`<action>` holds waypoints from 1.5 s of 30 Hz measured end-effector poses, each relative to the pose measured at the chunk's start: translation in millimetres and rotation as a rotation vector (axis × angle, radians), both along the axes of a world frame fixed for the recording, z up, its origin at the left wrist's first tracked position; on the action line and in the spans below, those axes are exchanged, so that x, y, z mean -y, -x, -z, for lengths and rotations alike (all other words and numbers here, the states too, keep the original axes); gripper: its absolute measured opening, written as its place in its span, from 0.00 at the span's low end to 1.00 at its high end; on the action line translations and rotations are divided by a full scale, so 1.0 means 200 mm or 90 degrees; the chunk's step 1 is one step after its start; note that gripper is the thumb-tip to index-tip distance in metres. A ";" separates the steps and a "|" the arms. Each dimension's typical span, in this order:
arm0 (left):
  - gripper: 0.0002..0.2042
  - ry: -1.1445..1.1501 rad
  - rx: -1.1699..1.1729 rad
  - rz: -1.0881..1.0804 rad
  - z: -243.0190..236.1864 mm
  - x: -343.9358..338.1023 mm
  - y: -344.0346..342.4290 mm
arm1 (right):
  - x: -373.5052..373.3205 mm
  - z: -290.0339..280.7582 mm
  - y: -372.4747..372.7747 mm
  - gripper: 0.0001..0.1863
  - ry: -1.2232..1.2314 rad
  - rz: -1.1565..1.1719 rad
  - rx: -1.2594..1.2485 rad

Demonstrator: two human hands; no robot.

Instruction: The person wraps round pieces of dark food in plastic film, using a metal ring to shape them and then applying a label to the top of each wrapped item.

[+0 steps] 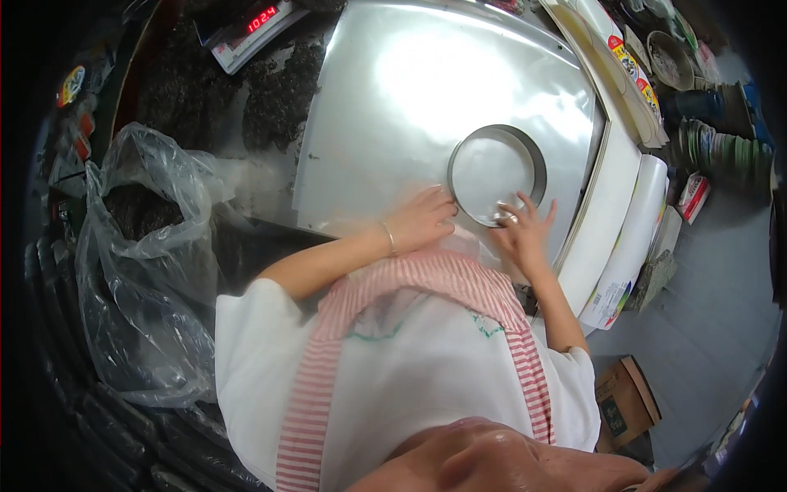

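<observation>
A round metal ring with a low wall [539, 168] sits on a shiny metal sheet [352, 123] in front of me. My right hand [522, 235] is at the ring's near right side, its thumb outside the wall and other fingers spread over the rim. A small shiny glint shows among those fingers; I cannot make out its source. Left of the ring, close to its wall, my left hand [420, 220] is slightly blurred, with its fingers curled together. What it holds, if anything, is hidden. Something translucent lies below both hands, against my striped apron [443, 266].
A clear plastic bag [147, 328] with dark contents stands at the left. Beyond it, a digital scale [250, 37] with a lit red display rests on a dark, stained surface. White boards [602, 205] and a white roll [631, 238] border the sheet's right side. A cardboard box [627, 402] is at lower right.
</observation>
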State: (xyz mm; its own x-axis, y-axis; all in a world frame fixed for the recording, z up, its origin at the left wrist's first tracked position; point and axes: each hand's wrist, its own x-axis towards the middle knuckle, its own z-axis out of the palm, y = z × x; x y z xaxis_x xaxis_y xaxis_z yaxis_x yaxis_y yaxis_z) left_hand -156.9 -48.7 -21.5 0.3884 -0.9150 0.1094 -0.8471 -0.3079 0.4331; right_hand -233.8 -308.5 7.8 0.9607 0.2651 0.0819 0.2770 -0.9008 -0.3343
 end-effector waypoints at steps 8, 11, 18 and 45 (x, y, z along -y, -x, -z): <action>0.09 0.007 -0.212 -0.024 0.06 0.05 0.04 | 0.02 -0.14 0.16 0.08 -0.367 0.235 0.036; 0.07 -0.013 -0.490 0.017 0.11 0.06 -0.17 | -0.04 -0.25 0.23 0.08 -0.192 -0.042 0.094; 0.14 0.171 -0.609 -0.218 -0.34 0.17 -0.50 | -0.15 -0.10 0.00 0.08 -0.114 -0.138 0.004; 0.13 0.535 -0.312 -0.600 -0.46 -0.10 -0.91 | -0.18 -0.29 -0.41 0.20 -0.362 -0.050 0.249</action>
